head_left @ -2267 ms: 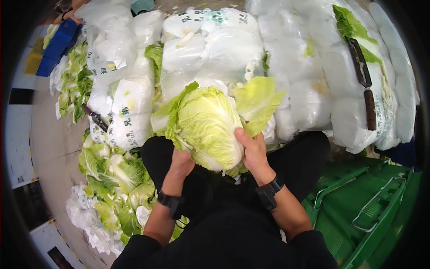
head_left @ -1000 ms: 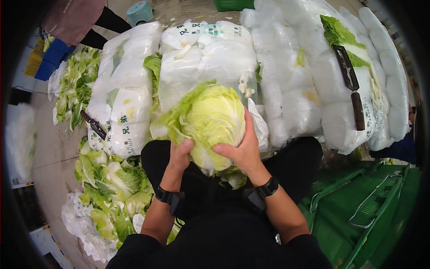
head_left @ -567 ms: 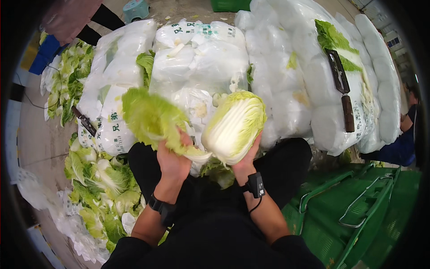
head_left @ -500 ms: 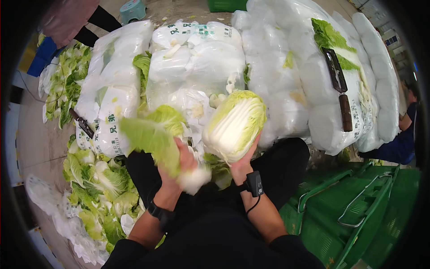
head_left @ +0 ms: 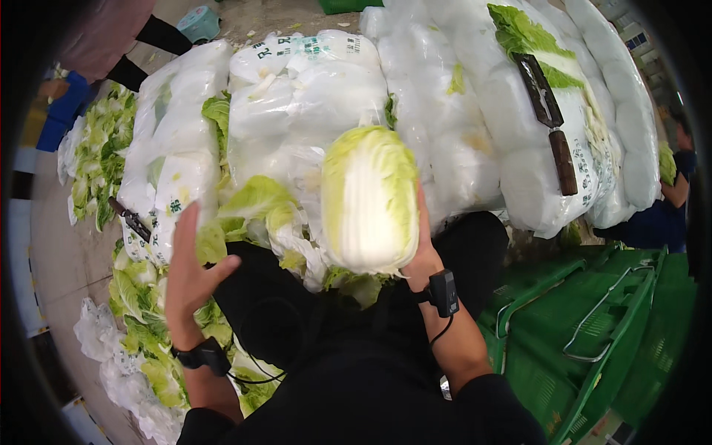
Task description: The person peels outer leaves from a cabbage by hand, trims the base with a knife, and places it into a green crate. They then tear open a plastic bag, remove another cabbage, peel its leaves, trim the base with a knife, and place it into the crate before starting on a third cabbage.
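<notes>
My right hand (head_left: 423, 252) grips a napa cabbage (head_left: 369, 200) from its right side; most of its fingers are hidden behind the head. The cabbage is pale, with yellow-green leaf edges, and its white base faces me. Out to the left, my left hand (head_left: 191, 271) is open and holds nothing, its thumb spread from the fingers. It hovers above a heap of loose cabbage leaves (head_left: 159, 348) on the floor. Between the hands, a green leaf (head_left: 256, 196) rests by crumpled white plastic.
White plastic-wrapped packs (head_left: 304, 111) stand in a row ahead. A dark-bladed knife (head_left: 549, 119) lies on a right-hand pack beside a leaf; another knife (head_left: 132, 220) lies at left. Green crates (head_left: 578, 341) stand at lower right. Other people are at upper left and far right.
The loose leaf has left my left hand, which has swung left and opened. My right hand has turned the cabbage more upright and shifted it slightly left.
</notes>
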A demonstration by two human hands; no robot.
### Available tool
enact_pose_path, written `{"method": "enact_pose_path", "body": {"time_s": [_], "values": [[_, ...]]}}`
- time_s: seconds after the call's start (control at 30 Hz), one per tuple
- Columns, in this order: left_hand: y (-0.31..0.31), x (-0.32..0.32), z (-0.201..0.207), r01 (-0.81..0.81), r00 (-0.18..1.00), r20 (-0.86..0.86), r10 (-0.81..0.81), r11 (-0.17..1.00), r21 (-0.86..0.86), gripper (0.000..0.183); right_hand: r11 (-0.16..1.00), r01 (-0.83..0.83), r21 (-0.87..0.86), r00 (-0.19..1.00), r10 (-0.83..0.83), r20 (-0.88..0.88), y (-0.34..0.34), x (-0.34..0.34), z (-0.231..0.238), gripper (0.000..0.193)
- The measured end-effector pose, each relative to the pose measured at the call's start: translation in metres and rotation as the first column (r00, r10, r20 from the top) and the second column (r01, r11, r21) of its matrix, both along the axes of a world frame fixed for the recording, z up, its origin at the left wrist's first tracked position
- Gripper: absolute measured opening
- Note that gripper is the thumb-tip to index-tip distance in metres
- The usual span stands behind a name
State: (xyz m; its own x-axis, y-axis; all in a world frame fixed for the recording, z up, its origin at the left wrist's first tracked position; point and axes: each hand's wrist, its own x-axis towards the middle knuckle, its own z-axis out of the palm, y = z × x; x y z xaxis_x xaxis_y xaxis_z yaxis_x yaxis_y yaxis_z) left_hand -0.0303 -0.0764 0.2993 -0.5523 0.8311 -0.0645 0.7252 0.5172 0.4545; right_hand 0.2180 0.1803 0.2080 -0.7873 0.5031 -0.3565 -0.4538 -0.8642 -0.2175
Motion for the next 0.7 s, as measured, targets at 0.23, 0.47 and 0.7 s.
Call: {"method": "enact_pose_path", "body": {"time_s": [0.23,0.47,0.7], "values": [[0.091,0.078,-0.048,-0.436,-0.073,0.966,-0.248,0.879,0.192,0.082,0.946,-0.166,0.28,0.981,0.129,0.147,-0.022,-0.017,0.056,0.067],[0.101,0.116,-0.025,-0.375,-0.254,0.907,-0.334,0.899,0.226,0.103,0.756,-0.194,0.626,0.873,-0.157,0.461,-0.031,0.035,0.117,0.1],[0.075,0.147,0.141,-0.254,-0.495,0.866,-0.065,0.965,-0.073,0.102,0.805,-0.045,0.591,0.867,-0.262,0.423,-0.075,0.092,0.257,0.099]]}}
